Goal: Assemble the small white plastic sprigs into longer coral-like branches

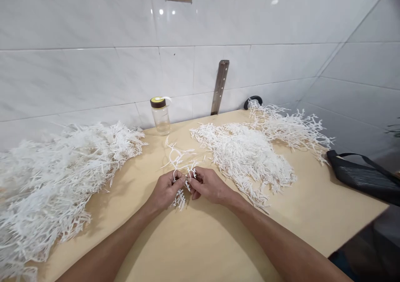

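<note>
Both hands meet over the middle of the table. My left hand (166,189) pinches a white branching plastic sprig (178,159), thumb against fingers. Close beside it, my right hand (208,185) is closed on the same sprig or a piece joined to it; the fingers hide the exact join. Thin forked twigs spread out beyond the fingertips, and a leafier white tip (179,200) hangs below the left thumb. A large heap of white branches (65,173) lies to the left. On the right is a flatter pile of small white sprigs (246,153).
A clear bottle with a yellow-and-dark lid (161,117) stands near the wall. A metal strip (220,86) leans there. More branches (290,128) lie at the back right, by a black ring (253,101). A black bag (362,173) rests on the table's (193,248) right side.
</note>
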`<state>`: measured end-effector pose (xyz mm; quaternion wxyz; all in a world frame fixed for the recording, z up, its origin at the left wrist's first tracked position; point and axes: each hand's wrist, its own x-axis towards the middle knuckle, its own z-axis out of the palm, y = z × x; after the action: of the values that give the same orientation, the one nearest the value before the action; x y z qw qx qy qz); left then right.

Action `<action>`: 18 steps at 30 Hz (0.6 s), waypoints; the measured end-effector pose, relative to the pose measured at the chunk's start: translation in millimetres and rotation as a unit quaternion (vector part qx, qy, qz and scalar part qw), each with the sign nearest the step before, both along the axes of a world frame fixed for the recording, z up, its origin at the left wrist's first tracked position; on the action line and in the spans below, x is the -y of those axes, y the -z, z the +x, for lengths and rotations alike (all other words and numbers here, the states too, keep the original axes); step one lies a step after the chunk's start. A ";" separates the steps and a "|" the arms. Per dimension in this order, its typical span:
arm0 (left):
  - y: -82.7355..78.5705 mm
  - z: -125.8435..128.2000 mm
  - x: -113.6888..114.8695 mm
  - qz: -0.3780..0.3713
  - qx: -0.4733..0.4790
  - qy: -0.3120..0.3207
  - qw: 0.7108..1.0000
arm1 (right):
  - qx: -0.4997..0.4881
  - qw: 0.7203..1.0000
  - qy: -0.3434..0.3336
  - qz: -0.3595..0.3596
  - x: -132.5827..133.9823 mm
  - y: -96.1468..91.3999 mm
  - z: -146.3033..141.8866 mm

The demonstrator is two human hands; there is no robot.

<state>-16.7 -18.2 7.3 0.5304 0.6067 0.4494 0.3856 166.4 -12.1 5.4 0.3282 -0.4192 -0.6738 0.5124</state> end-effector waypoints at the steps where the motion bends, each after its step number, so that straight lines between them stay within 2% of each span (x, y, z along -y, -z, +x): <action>1: 0.0 -0.1 0.3 -0.001 0.006 0.003 1.000 | 0.005 1.000 0.000 0.004 0.3 0.2 -0.6; 7: -3.2 -1.4 2.7 0.032 0.013 0.002 0.999 | 0.049 0.997 0.013 0.049 4.1 -3.2 -4.8; 12: -6.9 -1.7 4.4 -0.029 0.059 0.033 0.997 | 0.065 0.996 0.010 0.056 6.3 -3.6 -8.0; 18: -7.3 -4.0 -0.2 -0.079 0.100 0.059 0.990 | 0.078 0.994 0.012 0.076 6.1 4.5 -11.6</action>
<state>-20.7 -18.0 14.5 0.6409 0.5468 0.3863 0.3754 154.8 -18.2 0.9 0.3118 -0.4402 -0.7290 0.4213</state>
